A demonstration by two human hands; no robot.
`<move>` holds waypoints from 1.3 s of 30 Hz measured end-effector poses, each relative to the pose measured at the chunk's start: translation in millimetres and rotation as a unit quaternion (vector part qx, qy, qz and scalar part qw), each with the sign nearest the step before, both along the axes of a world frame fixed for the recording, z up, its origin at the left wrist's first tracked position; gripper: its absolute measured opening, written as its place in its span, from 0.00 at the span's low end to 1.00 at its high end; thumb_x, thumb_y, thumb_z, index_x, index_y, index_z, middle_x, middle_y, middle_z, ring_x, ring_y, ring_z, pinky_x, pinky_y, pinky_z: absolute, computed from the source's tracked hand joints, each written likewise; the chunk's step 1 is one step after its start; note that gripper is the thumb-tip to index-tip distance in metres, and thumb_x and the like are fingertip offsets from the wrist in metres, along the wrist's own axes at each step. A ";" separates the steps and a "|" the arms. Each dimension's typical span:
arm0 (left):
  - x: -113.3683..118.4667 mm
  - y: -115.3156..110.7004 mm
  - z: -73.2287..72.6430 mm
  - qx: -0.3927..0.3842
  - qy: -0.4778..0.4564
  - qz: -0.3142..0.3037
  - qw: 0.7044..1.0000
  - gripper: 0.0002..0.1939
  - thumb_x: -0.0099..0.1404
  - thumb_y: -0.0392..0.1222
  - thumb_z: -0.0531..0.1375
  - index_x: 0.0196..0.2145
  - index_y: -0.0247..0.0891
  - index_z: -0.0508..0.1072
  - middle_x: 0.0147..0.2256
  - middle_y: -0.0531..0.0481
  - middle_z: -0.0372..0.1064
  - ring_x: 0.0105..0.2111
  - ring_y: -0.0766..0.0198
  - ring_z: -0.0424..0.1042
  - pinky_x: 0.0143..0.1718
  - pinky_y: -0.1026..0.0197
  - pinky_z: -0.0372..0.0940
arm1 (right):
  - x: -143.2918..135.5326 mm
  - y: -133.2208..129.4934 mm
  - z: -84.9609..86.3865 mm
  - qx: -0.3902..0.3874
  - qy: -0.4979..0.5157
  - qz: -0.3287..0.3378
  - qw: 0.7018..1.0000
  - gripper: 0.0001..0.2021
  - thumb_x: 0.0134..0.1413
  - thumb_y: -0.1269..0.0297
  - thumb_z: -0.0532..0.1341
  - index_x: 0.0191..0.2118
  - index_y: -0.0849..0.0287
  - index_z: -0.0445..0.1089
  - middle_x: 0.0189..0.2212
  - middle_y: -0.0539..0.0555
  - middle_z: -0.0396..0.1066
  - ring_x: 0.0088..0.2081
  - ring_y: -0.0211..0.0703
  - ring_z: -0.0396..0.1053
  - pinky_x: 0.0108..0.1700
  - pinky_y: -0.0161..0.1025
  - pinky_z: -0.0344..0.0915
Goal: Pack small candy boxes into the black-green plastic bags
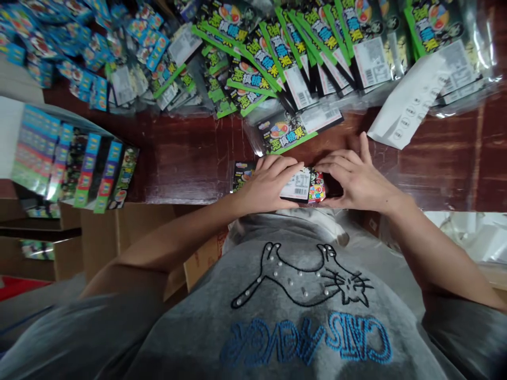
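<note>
At the near edge of the table lies a black candy packet (296, 186) with a white barcode label. My left hand (271, 182) is closed over its middle, fingers across the top and thumb at the near side. A small red, colourful packet (317, 191) pokes out from the right end of the black one. The fingertips and thumb of my right hand (354, 177) grip the red packet's outer end, while one finger points up and away. How far the red packet reaches under or into the black one is hidden.
Just beyond my hands lies another black-and-green candy packet (285, 134). Piled behind it are many green-edged packets (273, 53). A white paper strip (412, 105) lies at right. Blue packets (75, 47) heap at far left, above a display box (71, 163) of upright packs.
</note>
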State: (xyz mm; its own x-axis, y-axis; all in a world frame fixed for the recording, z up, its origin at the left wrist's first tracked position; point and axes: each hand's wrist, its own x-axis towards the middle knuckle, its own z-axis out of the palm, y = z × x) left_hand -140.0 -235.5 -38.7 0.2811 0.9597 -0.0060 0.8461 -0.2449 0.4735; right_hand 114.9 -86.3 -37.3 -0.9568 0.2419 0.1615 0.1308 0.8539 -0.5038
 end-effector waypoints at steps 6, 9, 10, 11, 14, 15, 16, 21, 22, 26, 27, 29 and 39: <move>-1.9 -3.0 2.4 -0.008 0.017 0.032 0.999 0.51 0.60 0.61 0.74 0.72 0.39 0.63 0.64 0.35 0.67 0.62 0.39 0.63 0.63 0.40 0.58 | 9.8 4.1 5.6 0.002 -0.003 -0.018 1.000 0.33 0.63 0.41 0.67 0.66 0.53 0.68 0.60 0.62 0.77 0.64 0.68 0.70 0.75 0.79 0.40; 3.5 -3.1 3.2 -0.014 0.016 0.048 0.999 0.51 0.60 0.62 0.74 0.72 0.39 0.63 0.64 0.35 0.67 0.62 0.39 0.63 0.63 0.40 0.57 | 6.3 -1.7 4.1 0.000 -0.010 -0.030 0.999 0.33 0.63 0.38 0.67 0.66 0.53 0.68 0.58 0.62 0.77 0.64 0.68 0.69 0.74 0.81 0.41; 6.0 -2.8 3.2 -0.014 0.015 0.052 0.998 0.51 0.60 0.62 0.74 0.72 0.39 0.64 0.64 0.35 0.67 0.62 0.39 0.63 0.63 0.40 0.57 | 2.9 -5.5 3.2 0.001 -0.010 -0.034 0.999 0.33 0.63 0.38 0.66 0.66 0.53 0.68 0.58 0.62 0.78 0.64 0.68 0.69 0.75 0.81 0.40; 8.5 -2.5 3.1 -0.013 0.015 0.055 0.998 0.51 0.59 0.63 0.74 0.72 0.39 0.64 0.63 0.35 0.67 0.62 0.38 0.63 0.63 0.40 0.57 | -0.4 -9.6 2.5 0.002 -0.009 -0.036 0.999 0.33 0.64 0.38 0.66 0.66 0.52 0.68 0.58 0.61 0.78 0.64 0.68 0.69 0.75 0.82 0.38; 12.5 -2.7 2.4 -0.004 0.016 0.062 0.998 0.52 0.59 0.63 0.74 0.72 0.39 0.64 0.63 0.34 0.67 0.62 0.38 0.63 0.63 0.40 0.58 | 1.1 -18.2 5.2 0.014 -0.012 -0.045 0.999 0.37 0.65 0.38 0.64 0.72 0.51 0.62 0.63 0.61 0.75 0.67 0.69 0.67 0.76 0.83 0.34; 12.1 -3.3 2.2 -0.001 0.018 0.063 0.998 0.52 0.59 0.63 0.74 0.72 0.39 0.63 0.63 0.35 0.67 0.62 0.38 0.63 0.62 0.40 0.58 | 8.2 -17.7 7.8 0.020 -0.018 -0.049 0.998 0.41 0.65 0.37 0.64 0.75 0.50 0.57 0.68 0.63 0.70 0.69 0.71 0.65 0.76 0.83 0.33; 11.1 -4.0 1.9 0.001 0.019 0.063 0.998 0.52 0.59 0.62 0.74 0.73 0.39 0.63 0.64 0.35 0.67 0.62 0.38 0.63 0.62 0.40 0.58 | 18.6 -15.3 10.9 0.025 -0.027 -0.055 0.998 0.46 0.63 0.35 0.65 0.78 0.50 0.52 0.72 0.64 0.65 0.71 0.73 0.62 0.75 0.85 0.33; 4.8 -4.2 -1.5 0.009 0.025 0.050 0.998 0.51 0.59 0.60 0.75 0.73 0.40 0.62 0.64 0.35 0.67 0.62 0.37 0.63 0.62 0.40 0.57 | 79.7 11.4 19.0 0.026 -0.081 -0.077 0.993 0.50 0.61 0.43 0.69 0.80 0.54 0.47 0.77 0.69 0.55 0.74 0.79 0.57 0.72 0.84 0.48; 5.4 -3.1 -2.0 0.008 0.023 0.048 0.999 0.51 0.59 0.60 0.74 0.73 0.40 0.62 0.64 0.35 0.67 0.62 0.37 0.63 0.62 0.39 0.57 | 83.7 14.9 17.6 0.020 -0.082 -0.077 0.993 0.47 0.62 0.47 0.69 0.79 0.54 0.50 0.75 0.69 0.58 0.72 0.77 0.60 0.72 0.82 0.51; 14.1 2.0 0.0 0.002 0.006 0.052 0.999 0.53 0.58 0.62 0.74 0.73 0.39 0.61 0.64 0.34 0.67 0.62 0.37 0.63 0.62 0.40 0.58 | 61.1 14.0 10.3 -0.025 -0.029 -0.035 0.999 0.36 0.63 0.52 0.68 0.73 0.54 0.61 0.67 0.66 0.70 0.66 0.67 0.70 0.73 0.75 0.56; 16.6 2.8 1.4 0.004 0.002 0.057 0.998 0.53 0.58 0.62 0.75 0.73 0.40 0.61 0.64 0.34 0.67 0.62 0.38 0.63 0.63 0.39 0.58 | 50.6 11.8 9.8 -0.034 -0.012 -0.018 0.999 0.35 0.63 0.51 0.68 0.71 0.55 0.63 0.65 0.66 0.71 0.65 0.65 0.71 0.73 0.74 0.57; 20.5 3.7 4.2 0.012 -0.005 0.067 0.998 0.54 0.58 0.61 0.75 0.74 0.41 0.60 0.64 0.35 0.67 0.63 0.38 0.63 0.65 0.38 0.57 | 31.9 8.6 10.6 -0.038 0.013 0.007 0.999 0.34 0.64 0.48 0.68 0.69 0.56 0.65 0.63 0.66 0.71 0.64 0.63 0.72 0.73 0.70 0.60; 37.2 20.3 15.5 0.036 -0.021 0.175 0.984 0.55 0.58 0.56 0.77 0.74 0.40 0.56 0.65 0.33 0.64 0.65 0.37 0.64 0.66 0.35 0.61 | 9.0 12.0 20.2 -0.048 0.047 -0.060 0.996 0.41 0.65 0.40 0.66 0.73 0.59 0.60 0.68 0.70 0.66 0.69 0.67 0.67 0.72 0.68 0.66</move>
State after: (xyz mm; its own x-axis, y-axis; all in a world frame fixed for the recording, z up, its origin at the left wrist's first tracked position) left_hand -102.8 -215.2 -23.2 -0.0676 0.9953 0.0693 0.8648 0.0238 0.5016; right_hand 123.9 -74.3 -17.1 -0.9015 0.3730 0.2195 0.1778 0.7815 -0.5980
